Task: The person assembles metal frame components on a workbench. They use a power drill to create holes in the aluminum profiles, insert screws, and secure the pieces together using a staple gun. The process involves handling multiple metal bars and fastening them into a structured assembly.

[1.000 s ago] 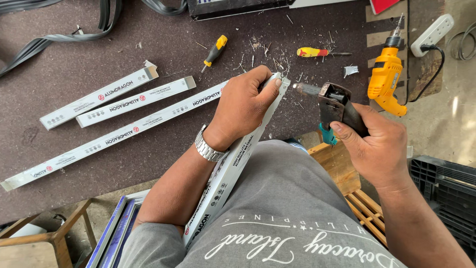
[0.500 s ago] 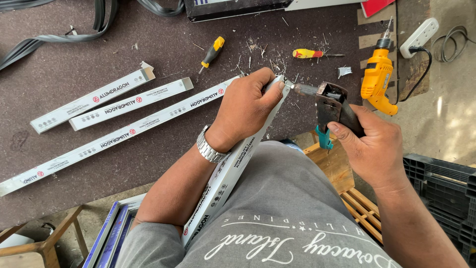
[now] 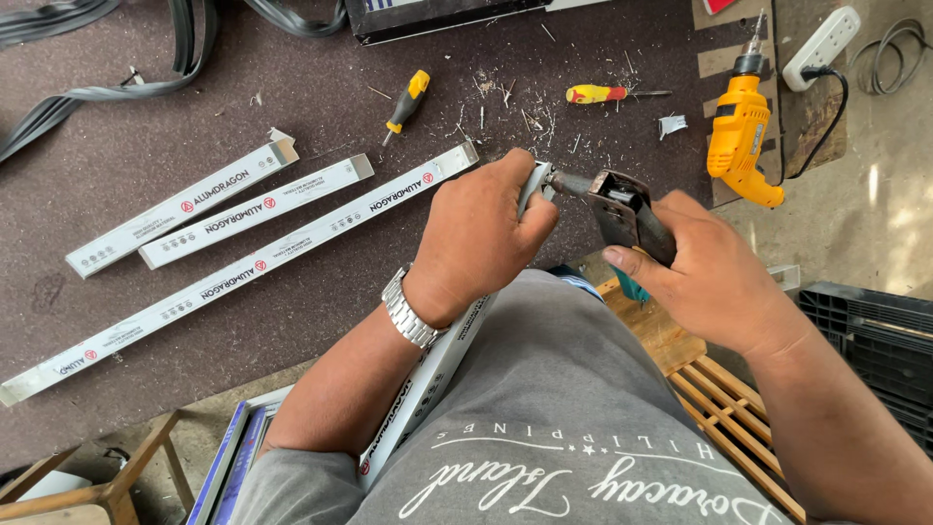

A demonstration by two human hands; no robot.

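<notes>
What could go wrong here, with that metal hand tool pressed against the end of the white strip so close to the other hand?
The left hand grips the white strip right at the end where the riveter-like tool in the right hand meets it, so a slip could pinch or jab the fingers. The strip is braced only against the body, so it may twist. Metal shavings litter the table and could prick skin.
</notes>
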